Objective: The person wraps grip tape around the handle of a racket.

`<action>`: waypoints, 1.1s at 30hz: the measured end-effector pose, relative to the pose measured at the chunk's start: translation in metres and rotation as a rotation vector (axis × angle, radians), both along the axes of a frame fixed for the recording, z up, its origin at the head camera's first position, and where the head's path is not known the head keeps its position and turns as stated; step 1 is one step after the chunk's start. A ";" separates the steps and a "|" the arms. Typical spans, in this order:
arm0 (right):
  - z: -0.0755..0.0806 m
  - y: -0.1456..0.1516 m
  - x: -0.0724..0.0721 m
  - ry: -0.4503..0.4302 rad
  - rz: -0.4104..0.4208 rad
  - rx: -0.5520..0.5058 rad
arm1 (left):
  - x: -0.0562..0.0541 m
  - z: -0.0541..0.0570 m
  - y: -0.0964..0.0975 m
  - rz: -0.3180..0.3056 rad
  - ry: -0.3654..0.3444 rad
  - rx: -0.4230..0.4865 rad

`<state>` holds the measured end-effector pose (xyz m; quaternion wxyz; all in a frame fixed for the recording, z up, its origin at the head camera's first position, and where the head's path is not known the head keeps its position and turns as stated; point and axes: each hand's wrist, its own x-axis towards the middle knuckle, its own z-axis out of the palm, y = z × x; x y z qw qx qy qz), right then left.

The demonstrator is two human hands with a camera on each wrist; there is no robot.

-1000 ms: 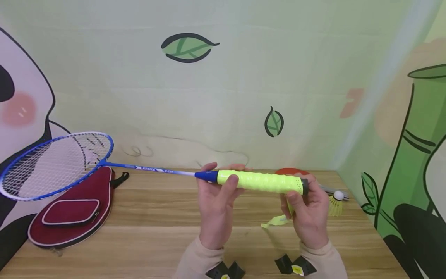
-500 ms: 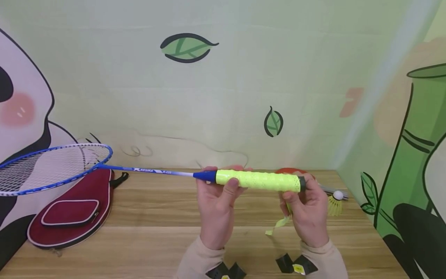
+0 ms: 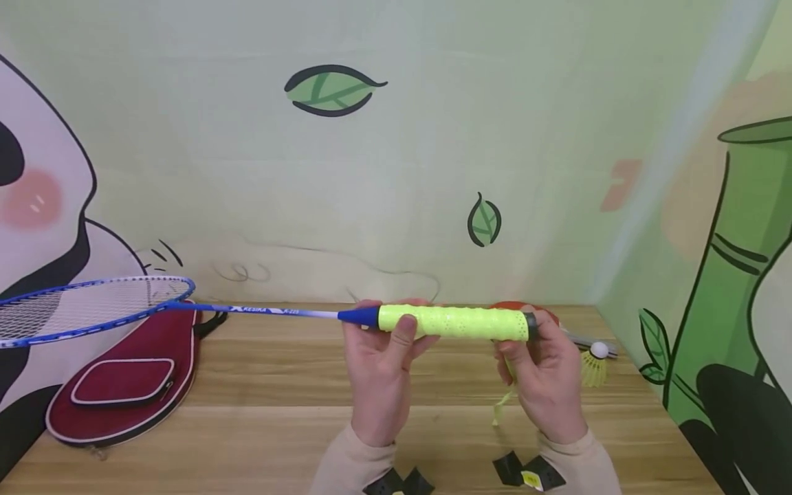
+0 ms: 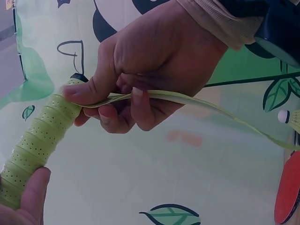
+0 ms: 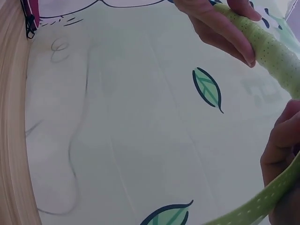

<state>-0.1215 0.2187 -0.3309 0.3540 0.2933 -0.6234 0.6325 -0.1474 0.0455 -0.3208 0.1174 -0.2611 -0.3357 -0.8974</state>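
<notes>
A blue and white badminton racket [image 3: 254, 309] is held level above the table, its head running off the left edge of the head view. Yellow-green perforated overgrip tape [image 3: 458, 322] is wound along its handle up to the black butt cap [image 3: 531, 325]. My left hand [image 3: 385, 375] grips the handle beside the blue cone, thumb across the front. At the butt end, my right hand [image 3: 551, 385] pinches the tape against the handle. A loose tape tail [image 4: 206, 104] runs out from the right hand's fingers in the left wrist view.
A dark red racket cover [image 3: 124, 385] lies on the wooden table [image 3: 278, 440] at left. A yellow shuttlecock [image 3: 595, 364] with a white tip sits at right, near a red, rounded paddle-like thing [image 4: 288, 190]. A printed cloth wall [image 3: 396, 172] stands behind.
The racket has turned about its length, so its head looks flatter and lower, and it has shifted slightly left. The loose tape tail has swung and hangs closer to the right hand.
</notes>
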 end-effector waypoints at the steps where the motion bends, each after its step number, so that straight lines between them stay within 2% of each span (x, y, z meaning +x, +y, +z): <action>1: 0.000 0.000 0.000 -0.003 0.006 0.003 | 0.000 0.000 0.000 0.000 -0.010 -0.001; 6: -0.002 0.001 0.000 0.019 0.037 -0.008 | 0.001 0.001 0.000 -0.003 -0.077 0.011; 9: -0.002 -0.001 0.001 0.022 0.029 -0.016 | 0.001 0.001 0.001 0.010 -0.092 0.009; 12: -0.003 -0.002 0.001 0.004 0.013 -0.010 | 0.001 0.001 0.001 -0.009 -0.042 0.034; 16: -0.005 -0.001 0.002 -0.024 -0.008 0.013 | 0.001 0.001 0.000 -0.055 0.071 0.070; 19: -0.006 0.000 0.002 -0.029 -0.006 0.025 | 0.000 0.001 -0.001 -0.024 0.098 0.049; 23: -0.006 0.000 -0.001 0.014 0.021 0.017 | 0.000 0.000 -0.001 0.022 0.056 0.028; 29: -0.006 -0.003 -0.005 0.108 0.031 -0.031 | 0.000 -0.001 0.000 -0.001 -0.015 0.041; 33: -0.007 -0.004 -0.006 0.145 0.006 -0.041 | -0.002 0.000 -0.001 -0.015 -0.057 0.048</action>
